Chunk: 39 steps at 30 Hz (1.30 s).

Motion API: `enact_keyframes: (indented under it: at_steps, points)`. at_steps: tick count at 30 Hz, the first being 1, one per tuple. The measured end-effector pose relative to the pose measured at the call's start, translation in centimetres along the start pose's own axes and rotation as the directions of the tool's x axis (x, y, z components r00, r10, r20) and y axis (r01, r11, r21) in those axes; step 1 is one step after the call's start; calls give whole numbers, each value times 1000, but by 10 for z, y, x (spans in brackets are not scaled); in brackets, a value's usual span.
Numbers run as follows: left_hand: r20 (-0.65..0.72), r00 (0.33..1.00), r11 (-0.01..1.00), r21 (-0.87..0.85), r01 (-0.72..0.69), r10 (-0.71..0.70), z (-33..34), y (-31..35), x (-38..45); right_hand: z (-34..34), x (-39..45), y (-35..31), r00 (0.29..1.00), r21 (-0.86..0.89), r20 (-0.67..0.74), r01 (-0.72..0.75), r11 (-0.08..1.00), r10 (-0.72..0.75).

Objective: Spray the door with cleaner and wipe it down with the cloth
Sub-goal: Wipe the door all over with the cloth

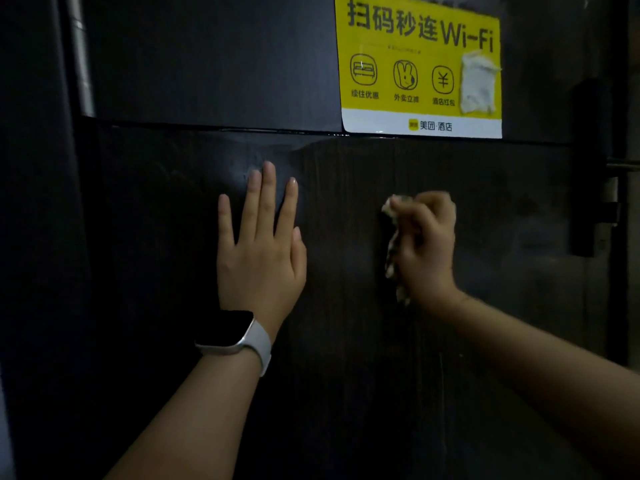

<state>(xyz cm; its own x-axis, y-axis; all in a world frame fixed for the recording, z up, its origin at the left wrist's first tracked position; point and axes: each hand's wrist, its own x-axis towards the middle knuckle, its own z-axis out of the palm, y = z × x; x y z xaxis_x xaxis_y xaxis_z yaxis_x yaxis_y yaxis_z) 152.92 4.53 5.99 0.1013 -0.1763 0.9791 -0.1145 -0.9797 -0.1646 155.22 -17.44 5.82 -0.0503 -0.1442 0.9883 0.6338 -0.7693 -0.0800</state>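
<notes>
One cloth [393, 237] bunched inside right hand [424, 244], against door [346, 341].

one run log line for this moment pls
left hand flat on door | right hand grips cloth on door | sticker above | spray bottle unseen

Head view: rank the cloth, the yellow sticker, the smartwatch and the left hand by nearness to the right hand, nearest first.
1. Cloth: gripped in the right hand itself, against the door.
2. Left hand: flat on the door, to the left.
3. Sticker and smartwatch: sticker above, watch lower left on the left wrist; too close to call.
</notes>
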Motion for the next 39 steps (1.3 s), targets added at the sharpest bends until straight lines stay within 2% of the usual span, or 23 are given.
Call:
enact_keyframes:
  at_steps: [2,4,6,8,9,10,12,14,16,18,20,22,24,25,26,27,29,31,32,33,35,37,39]
  points:
    - [2,1000,1000,4,3,-3,1,-2,0,-1,-48,-10,993,44,76,91,995,-94]
    - [3,1000,1000,3,1,-1,1,-2,1,-14,-105,-12,915,121,306,236,964,-263]
    - [5,1000,1000,4,6,-6,1,-3,1,-32,-136,-9,701,227,572,364,903,-426]
    - [6,1000,1000,7,14,-14,0,-2,1,-43,-126,3,479,309,706,456,835,-522]
    - [9,1000,1000,9,13,-13,0,-1,1,-44,-110,8,446,329,719,457,826,-533]
    - [11,1000,1000,10,11,-11,-1,-1,0,-44,-90,11,482,321,693,458,829,-535]
    - [14,1000,1000,7,12,-12,-1,-1,1,-42,-46,23,695,199,539,445,873,-477]
    - [16,1000,1000,8,14,-14,-1,-1,1,-45,-10,32,896,-1,354,286,958,-267]
    - [20,1000,1000,11,11,-11,-1,0,1,-42,-5,33,974,-118,215,92,989,-65]
    - [25,1000,1000,0,2,-2,-3,-1,1,-34,-31,25,983,-101,180,62,993,-43]
    - [12,999,999,-37,-30,31,-5,-5,0,-33,-79,19,949,17,270,165,986,-163]
    - [2,996,992,-91,-88,89,-9,-7,-3,-47,-132,22,836,97,484,242,965,-258]
    - [25,993,980,-162,-111,116,-14,0,-13,-67,-169,26,674,128,674,296,947,-302]
    - [44,990,973,-194,-122,133,-17,8,-21,-75,-174,30,624,136,717,315,939,-313]
    - [71,984,964,-224,-144,163,-20,20,-32,-81,-170,35,605,132,734,319,938,-309]
    - [102,974,951,-258,-169,201,-20,34,-45,-84,-161,40,612,121,734,309,943,-294]
    - [197,946,924,-337,-181,257,-18,63,-76,-88,-135,52,744,35,631,254,967,-219]
    - [340,896,910,-388,-142,285,-14,90,-103,-92,-100,67,907,-143,420,88,986,-20]
    - [390,875,911,-392,-124,287,-12,101,-115,-92,-84,72,945,-216,308,-41,975,108]
    - [417,865,917,-382,-114,281,-10,111,-125,-91,-74,74,951,-245,219,-162,956,217]
    - [451,855,935,-342,-98,255,-8,126,-141,-87,-73,70,943,-193,126,-282,940,309]
    - [489,847,952,-298,-63,209,-3,133,-155,-84,-105,64,954,-146,155,-234,961,255]
    - [536,826,970,-237,-52,175,4,133,-166,-89,-167,61,947,-111,305,-71,991,102]
